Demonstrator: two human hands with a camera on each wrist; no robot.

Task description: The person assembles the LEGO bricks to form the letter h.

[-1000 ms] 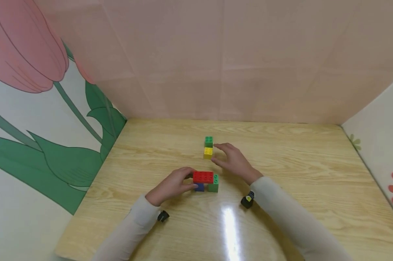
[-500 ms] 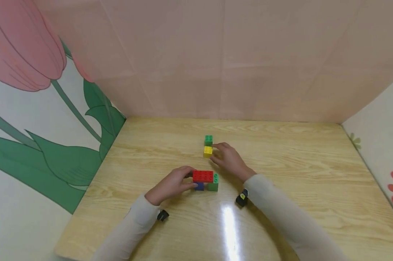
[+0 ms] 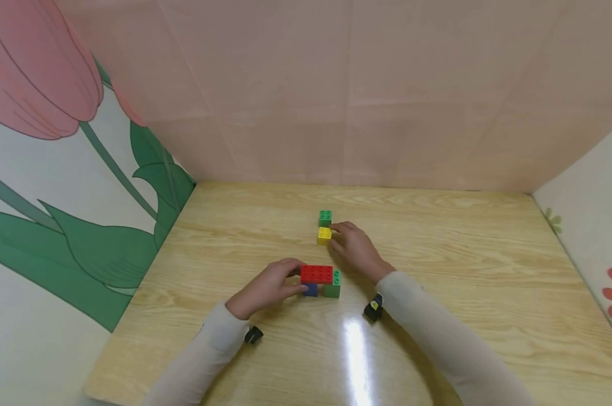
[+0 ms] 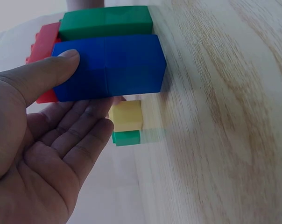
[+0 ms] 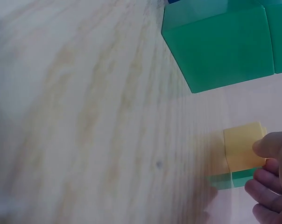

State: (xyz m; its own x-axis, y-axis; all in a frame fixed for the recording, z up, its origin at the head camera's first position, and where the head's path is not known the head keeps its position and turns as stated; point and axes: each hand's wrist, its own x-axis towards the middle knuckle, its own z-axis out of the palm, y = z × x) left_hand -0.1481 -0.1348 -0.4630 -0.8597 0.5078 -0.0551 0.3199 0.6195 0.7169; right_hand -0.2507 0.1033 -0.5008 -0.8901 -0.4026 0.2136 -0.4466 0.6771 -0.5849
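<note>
My left hand (image 3: 270,287) holds the left side of a small bridge of toy building bricks. Its thumb lies against the blue bricks (image 4: 108,67), stacked two high, with the other fingers behind them. A red brick (image 3: 316,274) spans the top, from the blue stack to a green stack (image 3: 332,290) on the right. Beyond the bridge, my right hand (image 3: 359,251) pinches a yellow brick (image 3: 324,237) at its right side, thumb on the near face. Directly behind the yellow one sits another green brick (image 3: 325,218). The fingertips of my right hand are partly hidden in the right wrist view.
All the bricks stand on a wood-grain table (image 3: 463,270). A pink cloth wall (image 3: 346,113) rises along its back edge, and a tulip-printed wall (image 3: 97,237) borders the left. Black wrist cameras sit under both sleeves.
My right hand has moved slightly left, and its fingers have closed in on the yellow brick. The left hand has stayed at the blue stack.
</note>
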